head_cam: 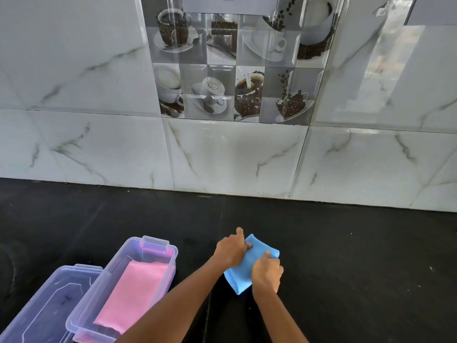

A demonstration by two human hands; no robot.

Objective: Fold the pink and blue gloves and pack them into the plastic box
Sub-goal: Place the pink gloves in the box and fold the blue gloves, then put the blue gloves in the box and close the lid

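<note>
Both my forearms reach up from the bottom edge toward the blue glove [249,264], which lies on the black worktop [346,256] at about 5 o'clock in my view. My left hand [231,248] presses on its far left part with fingers [239,232] curled down onto the cloth, and my right hand [267,272] clamps its near right edge, fingers closed on the fabric. That glove is partly folded, its far corners lifting a little. Over at 7 o'clock stands the clear plastic box [148,246], open, with the pink glove [132,293] folded flat inside it. Just beside the box, further toward 8 o'clock and touching its near left side, lies the clear lid [47,305]. Past the worktop at 12 o'clock rises a marble-look tiled wall [74,144] with a coffee-cup picture panel [235,65].
</note>
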